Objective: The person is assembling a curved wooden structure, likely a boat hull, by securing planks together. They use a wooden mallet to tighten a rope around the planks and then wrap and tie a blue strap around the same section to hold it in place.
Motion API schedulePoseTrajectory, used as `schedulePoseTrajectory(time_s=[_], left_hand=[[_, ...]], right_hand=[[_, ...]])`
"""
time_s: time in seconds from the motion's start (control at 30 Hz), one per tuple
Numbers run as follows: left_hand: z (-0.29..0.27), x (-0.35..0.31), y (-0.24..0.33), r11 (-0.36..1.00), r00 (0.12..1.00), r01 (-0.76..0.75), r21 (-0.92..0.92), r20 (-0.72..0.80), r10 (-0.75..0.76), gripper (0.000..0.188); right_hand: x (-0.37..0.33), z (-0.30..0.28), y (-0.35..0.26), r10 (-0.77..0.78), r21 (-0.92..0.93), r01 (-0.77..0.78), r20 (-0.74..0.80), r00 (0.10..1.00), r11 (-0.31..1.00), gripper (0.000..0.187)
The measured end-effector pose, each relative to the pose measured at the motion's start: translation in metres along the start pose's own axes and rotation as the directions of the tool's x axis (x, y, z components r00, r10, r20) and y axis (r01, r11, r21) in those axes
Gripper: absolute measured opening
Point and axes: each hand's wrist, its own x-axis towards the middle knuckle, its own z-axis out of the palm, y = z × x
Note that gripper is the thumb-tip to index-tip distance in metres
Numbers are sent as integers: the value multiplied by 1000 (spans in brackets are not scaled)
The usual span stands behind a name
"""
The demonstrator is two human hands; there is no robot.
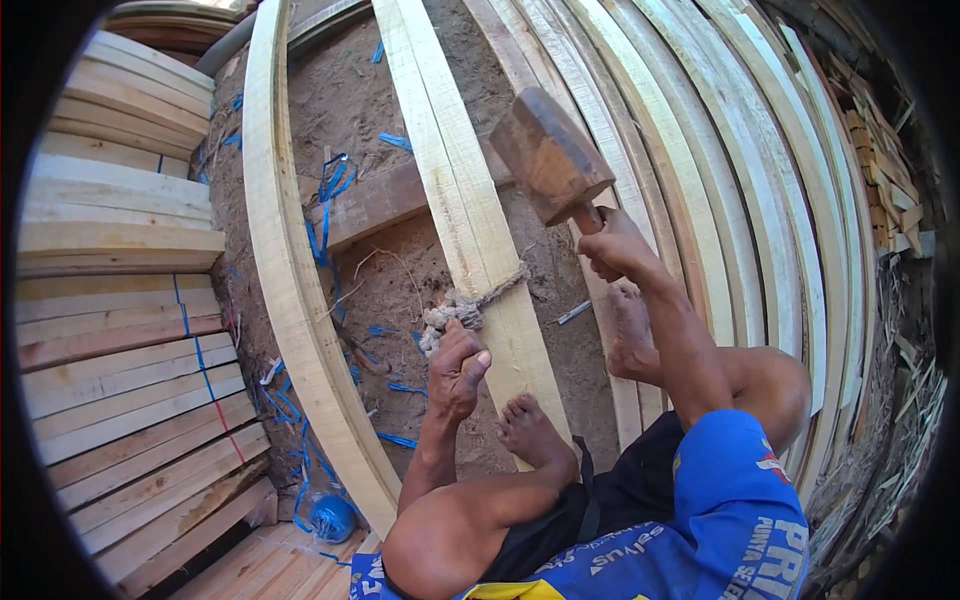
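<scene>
A large wooden mallet (553, 158) is raised over the planks, its handle gripped by my right hand (618, 243). Below and left of it, my left hand (458, 368) is closed on the knotted end of a thick grey rope (500, 288). That rope wraps across a pair of pale planks (455, 180) lying side by side and running away from me. On their near end rests my bare foot (536, 432); my other foot (630, 335) is beside the row of planks to the right.
Long planks (720, 170) lie in rows on the right. A curved plank stack (285, 260) runs along the left, beyond it tied timber piles (130, 320). A wooden crosspiece (375, 207) lies under the roped planks. Blue strapping scraps (335, 180) and a blue ball of twine (332, 518) litter the dirt.
</scene>
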Motion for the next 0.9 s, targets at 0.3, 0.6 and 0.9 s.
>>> schedulePoseTrajectory(time_s=[0.3,0.6,0.9], left_hand=[[8,-1,6,999,998,42,-33,39,-40,28],[0,-4,0,998,999,17,-64,-28,-18,31],[14,-15,-10,931,984,0,-365,-169,-66,65]], right_hand=[[11,-124,41,212,409,740,-912,351,534,16],[84,55,111,-39,-490,116,165,986,864,36],[-16,80,-29,-776,-123,768,-34,630,628,55]])
